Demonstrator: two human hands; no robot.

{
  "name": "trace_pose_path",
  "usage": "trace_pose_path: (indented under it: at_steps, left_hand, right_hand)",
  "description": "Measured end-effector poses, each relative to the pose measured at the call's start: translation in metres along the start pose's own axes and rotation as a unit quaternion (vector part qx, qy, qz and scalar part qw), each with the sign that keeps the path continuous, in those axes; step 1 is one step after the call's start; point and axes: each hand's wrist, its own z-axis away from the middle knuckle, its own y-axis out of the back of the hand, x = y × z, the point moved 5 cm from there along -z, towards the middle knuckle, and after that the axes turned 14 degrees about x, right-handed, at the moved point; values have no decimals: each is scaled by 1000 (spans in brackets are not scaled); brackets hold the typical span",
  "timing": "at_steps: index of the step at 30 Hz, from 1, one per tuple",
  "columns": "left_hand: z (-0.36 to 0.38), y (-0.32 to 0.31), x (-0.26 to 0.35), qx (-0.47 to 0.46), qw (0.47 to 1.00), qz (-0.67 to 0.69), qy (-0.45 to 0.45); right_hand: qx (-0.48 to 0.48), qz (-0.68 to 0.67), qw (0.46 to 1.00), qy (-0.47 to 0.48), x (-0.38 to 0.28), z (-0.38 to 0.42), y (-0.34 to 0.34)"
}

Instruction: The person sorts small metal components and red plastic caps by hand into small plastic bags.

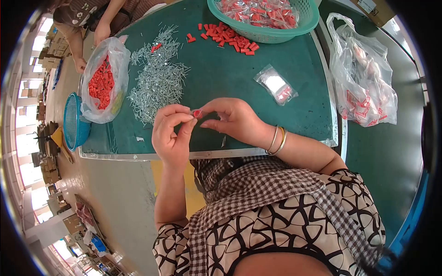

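Observation:
Over the near edge of the green table, my left hand (171, 134) pinches a small red plastic piece (197, 113) between thumb and fingers. From the other side comes my right hand (237, 120), its index fingertip at the red piece and its thumb apart, with a gap between them. Just beyond my left hand lies a heap of silvery screws or nails (159, 83). Loose red plastic pieces (228, 37) are scattered at the back. To the right of my hands is a small clear packet (276, 85) with a white label.
A green basket (258, 34) of bagged red pieces stands at the back. At left are a clear bag (120, 60) of red pieces and a blue basket (76, 122). A co-worker's hand (80, 64) is beside that bag. A white plastic bag (363, 78) lies at right.

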Motion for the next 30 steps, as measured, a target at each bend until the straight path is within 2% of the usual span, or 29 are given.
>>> trace_pose_path:
  at_steps: [2,5,8,10,14,16,20,23,26,30]
  left_hand:
    - [0,-1,3,-16,999,-23,-28]
    - [0,-3,0,-30,997,-36,-63]
    - [1,-3,-1,-45,996,-42,-59]
    - [-1,-4,3,-65,993,-59,-78]
    - [4,-6,-6,-65,998,-27,6]
    - [6,-8,-5,-54,996,-19,71]
    - [7,-9,-9,-64,996,-41,46]
    - [5,-9,-7,-70,995,-61,33]
    - [5,-11,-6,-74,995,-65,27]
    - [6,-13,-7,-85,993,-75,17]
  right_hand:
    - [-21,-46,997,-66,11,3,-4]
    - [-1,-97,990,-98,8,3,-3]
    - [12,-47,998,-39,-4,-1,2]
    - [17,-67,997,-44,-5,-1,4]
    - [32,-107,992,-59,3,0,4]
    - [61,-78,995,6,0,0,6]
    - [76,35,992,95,-14,0,11]
    - [95,47,991,86,-7,0,9]
    - [58,57,993,86,-11,-3,9]
    - [72,49,992,86,-4,-2,7]
